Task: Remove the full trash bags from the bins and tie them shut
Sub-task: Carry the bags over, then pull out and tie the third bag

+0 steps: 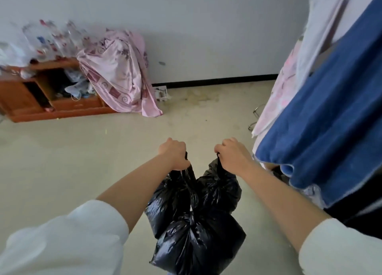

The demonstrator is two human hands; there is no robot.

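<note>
Left hand [173,153] and right hand [232,155], both at frame centre, each have fingers curled tight around a gathered black bag neck. Trash bags [196,223] hang bunched together below, lower centre, above the floor [62,150]. Blue cloth [330,109] hangs at right.

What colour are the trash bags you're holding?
Glossy black, both trash bags, seen clearly in the head view.
</note>
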